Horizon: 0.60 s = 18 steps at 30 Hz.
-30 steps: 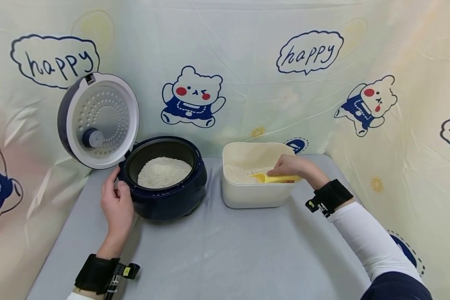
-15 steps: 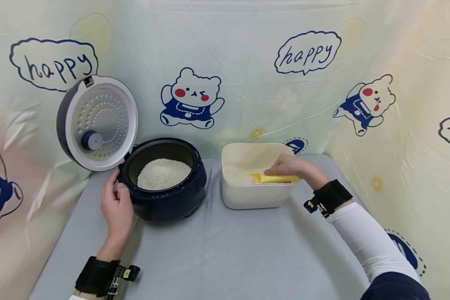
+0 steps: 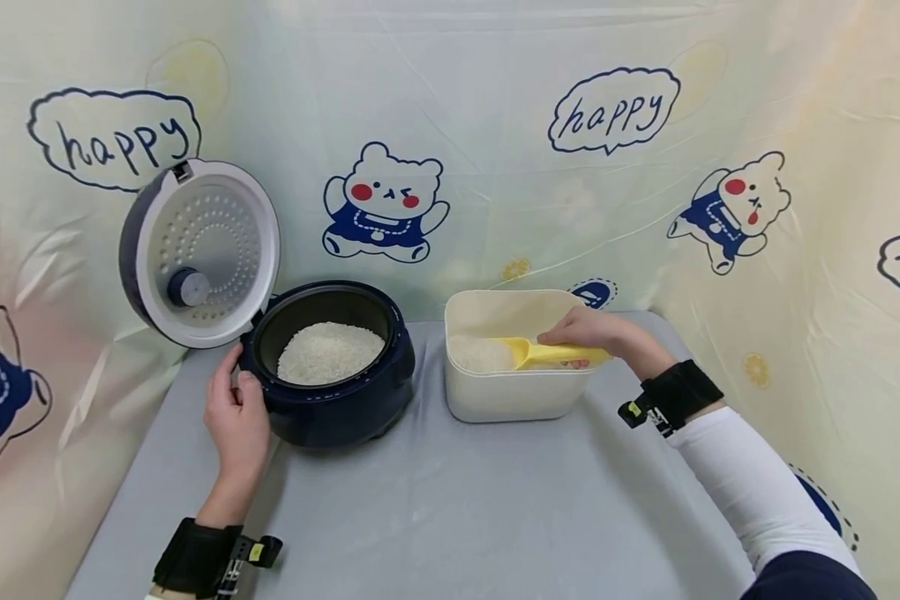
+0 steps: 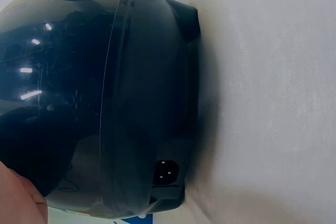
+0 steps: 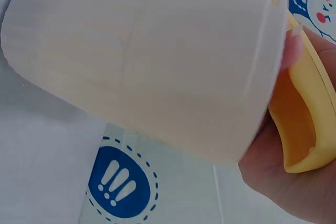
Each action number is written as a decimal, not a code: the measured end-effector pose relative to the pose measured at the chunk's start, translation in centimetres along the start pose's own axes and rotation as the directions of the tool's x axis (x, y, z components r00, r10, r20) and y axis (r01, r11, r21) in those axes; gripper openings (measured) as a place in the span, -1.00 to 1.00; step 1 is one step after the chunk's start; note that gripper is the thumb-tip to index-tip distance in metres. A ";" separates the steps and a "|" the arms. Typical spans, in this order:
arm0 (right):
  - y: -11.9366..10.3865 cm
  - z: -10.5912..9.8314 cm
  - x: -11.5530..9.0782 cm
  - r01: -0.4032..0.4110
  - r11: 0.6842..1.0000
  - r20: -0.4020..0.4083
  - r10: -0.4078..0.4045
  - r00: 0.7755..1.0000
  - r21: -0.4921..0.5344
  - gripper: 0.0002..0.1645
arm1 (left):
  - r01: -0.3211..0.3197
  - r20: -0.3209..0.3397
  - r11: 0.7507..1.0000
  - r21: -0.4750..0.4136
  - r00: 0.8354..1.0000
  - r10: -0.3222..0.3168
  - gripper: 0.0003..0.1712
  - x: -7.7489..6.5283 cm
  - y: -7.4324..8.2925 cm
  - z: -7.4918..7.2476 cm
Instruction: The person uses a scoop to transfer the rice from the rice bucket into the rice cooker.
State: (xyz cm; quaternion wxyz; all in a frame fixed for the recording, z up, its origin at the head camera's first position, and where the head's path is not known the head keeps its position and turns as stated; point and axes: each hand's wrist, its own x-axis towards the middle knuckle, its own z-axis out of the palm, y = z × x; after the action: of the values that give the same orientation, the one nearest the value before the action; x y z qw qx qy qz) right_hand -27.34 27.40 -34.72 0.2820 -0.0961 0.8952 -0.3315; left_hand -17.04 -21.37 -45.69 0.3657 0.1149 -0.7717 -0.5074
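At the left of the head view stands a dark blue rice cooker [image 3: 337, 417] with its lid [image 3: 210, 250] raised. A mound of white rice [image 3: 330, 354] lies in its pot. My left hand [image 3: 238, 417] touches the cooker's left side near the lid hinge, its fingers mostly straight. In the left wrist view, only part of that hand [image 4: 20, 200] shows against the cooker. To the right is a cream bin [image 3: 521, 396] holding rice [image 3: 480, 354]. My right hand [image 3: 581, 327] grips the handle of a yellow scoop [image 3: 547, 353] inside the bin's opening; the right wrist view shows curled fingers around the handle.
A grey cloth covers the table [image 3: 450, 508]. Behind it hangs a printed curtain [image 3: 495, 125] with bears and lettering. A power socket [image 4: 166, 172] sits low on the cooker's body, without a cord in it.
The right hand and scoop have shifted slightly right and the scoop has turned, showing more of its bowl. The left hand stays at the cooker. The head view has tilted slightly.
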 end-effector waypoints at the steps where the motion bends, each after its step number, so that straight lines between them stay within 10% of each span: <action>1: 0.1 -0.2 -0.1 -0.002 1.000 0.000 0.002 1.000 0.009 -0.47 | -0.004 -0.001 1.000 0.002 1.000 0.004 -0.47 0.0 0.0 0.0; 18: 2.7 -1.1 -2.0 0.072 0.978 -0.061 -0.061 0.996 0.195 -0.47 | 0.001 0.009 1.000 0.012 1.000 -0.001 -0.47 -0.2 0.3 -0.1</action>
State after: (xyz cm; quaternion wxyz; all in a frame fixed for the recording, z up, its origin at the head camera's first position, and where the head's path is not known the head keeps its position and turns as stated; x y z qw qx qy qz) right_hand -26.28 30.82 -34.88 0.2542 -0.0883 0.8616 -0.4304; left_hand -16.76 -21.15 -45.51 0.3612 0.1150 -0.7763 -0.5036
